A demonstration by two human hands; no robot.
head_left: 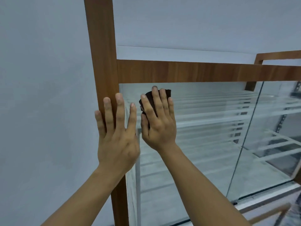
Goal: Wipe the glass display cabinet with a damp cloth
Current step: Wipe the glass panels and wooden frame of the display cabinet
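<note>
Two hands are raised against the glass display cabinet (203, 136). Left hand (117, 141) lies spread flat, fingers on the wooden post (102, 62). Right hand (158, 121), fingers extended, presses a dark cloth (150, 98) against the glass just below the wooden crossbar (195, 71).

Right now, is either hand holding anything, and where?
Right hand presses a dark cloth flat against the glass, palm over its middle. Left hand holds nothing.

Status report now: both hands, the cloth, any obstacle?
Left hand flat on wooden post. Right hand pressing dark cloth on glass. No obstacle seen.
</note>
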